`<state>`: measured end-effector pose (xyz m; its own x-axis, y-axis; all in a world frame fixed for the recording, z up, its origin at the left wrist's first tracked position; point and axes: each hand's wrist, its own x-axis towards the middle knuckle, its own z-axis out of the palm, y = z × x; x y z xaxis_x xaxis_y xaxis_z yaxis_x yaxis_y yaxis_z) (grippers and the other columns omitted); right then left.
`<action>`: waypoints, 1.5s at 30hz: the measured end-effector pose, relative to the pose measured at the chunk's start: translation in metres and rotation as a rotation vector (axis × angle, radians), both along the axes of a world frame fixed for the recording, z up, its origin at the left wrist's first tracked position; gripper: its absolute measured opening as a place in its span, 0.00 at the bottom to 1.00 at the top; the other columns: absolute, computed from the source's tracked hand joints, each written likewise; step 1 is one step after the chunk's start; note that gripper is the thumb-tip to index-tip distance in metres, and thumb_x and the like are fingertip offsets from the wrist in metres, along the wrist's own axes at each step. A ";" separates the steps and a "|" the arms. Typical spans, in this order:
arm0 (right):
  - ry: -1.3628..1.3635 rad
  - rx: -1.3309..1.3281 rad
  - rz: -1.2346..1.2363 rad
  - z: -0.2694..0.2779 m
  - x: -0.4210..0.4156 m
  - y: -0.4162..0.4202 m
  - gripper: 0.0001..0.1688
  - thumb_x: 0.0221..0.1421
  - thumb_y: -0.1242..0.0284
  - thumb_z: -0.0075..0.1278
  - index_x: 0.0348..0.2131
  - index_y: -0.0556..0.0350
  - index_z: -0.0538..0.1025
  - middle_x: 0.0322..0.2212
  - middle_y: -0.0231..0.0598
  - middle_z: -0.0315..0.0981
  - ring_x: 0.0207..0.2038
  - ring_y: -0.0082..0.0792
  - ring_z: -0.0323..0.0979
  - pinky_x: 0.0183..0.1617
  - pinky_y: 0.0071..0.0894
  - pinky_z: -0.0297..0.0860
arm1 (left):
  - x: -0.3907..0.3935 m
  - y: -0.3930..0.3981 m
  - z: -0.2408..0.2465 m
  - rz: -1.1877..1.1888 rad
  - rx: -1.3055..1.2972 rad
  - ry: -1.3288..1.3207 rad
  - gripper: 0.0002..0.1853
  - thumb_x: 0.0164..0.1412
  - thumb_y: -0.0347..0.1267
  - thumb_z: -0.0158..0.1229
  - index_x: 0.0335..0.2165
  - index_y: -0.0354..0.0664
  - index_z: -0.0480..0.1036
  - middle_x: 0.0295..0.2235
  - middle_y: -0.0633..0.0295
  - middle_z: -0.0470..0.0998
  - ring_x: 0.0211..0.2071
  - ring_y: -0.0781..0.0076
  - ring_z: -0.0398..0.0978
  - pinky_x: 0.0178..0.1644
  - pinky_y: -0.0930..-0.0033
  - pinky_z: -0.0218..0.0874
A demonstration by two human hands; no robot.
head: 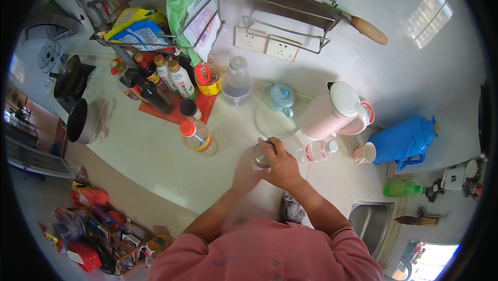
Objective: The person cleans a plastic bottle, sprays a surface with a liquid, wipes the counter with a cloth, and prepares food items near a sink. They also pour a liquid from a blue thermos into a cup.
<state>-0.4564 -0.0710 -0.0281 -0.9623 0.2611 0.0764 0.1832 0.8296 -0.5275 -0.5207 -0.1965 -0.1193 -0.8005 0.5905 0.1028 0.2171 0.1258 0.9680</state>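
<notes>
Both hands are together above the pale countertop, on a small jar with a metal-looking lid. My left hand is wrapped around the jar's side, its fingers partly hidden. From the right, my right hand grips the lid, its fingers curled over the rim. Right of the hands a clear plastic bottle with a white cap lies on its side. To the left stands a clear bottle with a red cap. Beyond the hands a light blue lidded cup sits on a round glass lid or plate.
A pink electric kettle, a pink cup and a blue thermos flask are at the right. Sauce bottles crowd a red mat under a wire rack. A metal sink lies at the lower right.
</notes>
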 end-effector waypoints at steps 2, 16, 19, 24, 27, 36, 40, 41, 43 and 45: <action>-0.033 -0.111 -0.013 0.008 -0.007 0.013 0.42 0.49 0.59 0.65 0.60 0.44 0.67 0.61 0.51 0.59 0.52 0.52 0.73 0.49 0.45 0.74 | -0.004 0.000 -0.006 0.015 -0.008 -0.021 0.36 0.48 0.32 0.69 0.56 0.39 0.64 0.50 0.50 0.72 0.52 0.51 0.71 0.54 0.56 0.64; -0.303 0.517 0.002 -0.050 -0.193 0.123 0.29 0.54 0.65 0.58 0.55 0.41 0.71 0.56 0.38 0.65 0.62 0.48 0.60 0.59 0.68 0.59 | -0.037 -0.011 0.000 0.093 -0.234 0.089 0.37 0.44 0.31 0.74 0.52 0.36 0.65 0.47 0.50 0.72 0.49 0.56 0.74 0.48 0.61 0.71; -0.261 0.696 0.055 -0.090 -0.203 0.130 0.23 0.56 0.66 0.55 0.52 0.40 0.75 0.54 0.39 0.66 0.61 0.45 0.61 0.60 0.68 0.56 | -0.038 -0.012 -0.006 0.107 -0.208 0.114 0.38 0.44 0.31 0.74 0.53 0.35 0.65 0.48 0.49 0.72 0.50 0.55 0.74 0.47 0.61 0.72; -0.172 0.864 0.127 -0.107 -0.209 0.124 0.10 0.54 0.68 0.52 0.32 0.41 0.85 0.45 0.37 0.71 0.54 0.38 0.65 0.59 0.58 0.56 | -0.036 -0.012 -0.017 0.084 -0.214 0.062 0.41 0.44 0.32 0.74 0.55 0.35 0.63 0.50 0.48 0.71 0.51 0.55 0.74 0.50 0.60 0.70; -0.205 0.777 0.280 -0.095 -0.208 0.117 0.09 0.54 0.68 0.52 0.32 0.41 0.84 0.45 0.35 0.71 0.55 0.38 0.65 0.57 0.52 0.58 | -0.036 -0.012 -0.010 0.093 -0.211 0.031 0.42 0.44 0.32 0.74 0.56 0.34 0.62 0.50 0.48 0.71 0.52 0.56 0.73 0.51 0.60 0.69; -0.124 0.807 0.313 0.035 -0.111 0.121 0.05 0.47 0.71 0.54 0.23 0.48 0.81 0.37 0.30 0.71 0.46 0.35 0.68 0.47 0.36 0.64 | -0.035 -0.009 -0.027 0.099 0.002 -0.060 0.40 0.47 0.24 0.71 0.56 0.31 0.59 0.53 0.50 0.69 0.55 0.63 0.71 0.54 0.59 0.73; 0.129 0.958 0.163 0.092 -0.062 0.157 0.06 0.48 0.70 0.53 0.30 0.45 0.80 0.39 0.32 0.70 0.44 0.35 0.69 0.44 0.40 0.66 | -0.044 0.005 -0.032 0.146 -0.052 -0.099 0.42 0.47 0.28 0.73 0.56 0.34 0.58 0.53 0.50 0.68 0.55 0.60 0.70 0.52 0.55 0.74; 0.100 1.008 0.082 0.103 -0.055 0.169 0.07 0.50 0.70 0.54 0.32 0.45 0.80 0.37 0.32 0.70 0.43 0.34 0.70 0.42 0.39 0.66 | -0.047 0.008 -0.029 0.147 -0.072 -0.128 0.43 0.48 0.29 0.73 0.58 0.35 0.57 0.54 0.50 0.67 0.56 0.59 0.69 0.54 0.55 0.73; 0.084 0.881 -0.104 0.118 -0.042 0.193 0.07 0.51 0.68 0.58 0.33 0.43 0.81 0.35 0.30 0.71 0.40 0.32 0.72 0.40 0.33 0.69 | -0.054 0.018 -0.018 0.120 -0.103 -0.174 0.46 0.48 0.31 0.73 0.61 0.37 0.55 0.58 0.51 0.64 0.59 0.58 0.67 0.58 0.56 0.69; 0.193 0.786 -0.203 0.105 -0.036 0.226 0.09 0.50 0.66 0.61 0.33 0.44 0.80 0.33 0.31 0.71 0.40 0.34 0.73 0.39 0.36 0.71 | -0.068 0.030 -0.033 0.116 -0.087 -0.091 0.46 0.48 0.32 0.72 0.61 0.38 0.55 0.57 0.51 0.65 0.58 0.56 0.68 0.54 0.57 0.72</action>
<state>-0.4928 0.1546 0.0768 -0.8539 0.2294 0.4672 0.3342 0.9297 0.1545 -0.5884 -0.1666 -0.1524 -0.8676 0.4968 -0.0207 0.1080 0.2289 0.9674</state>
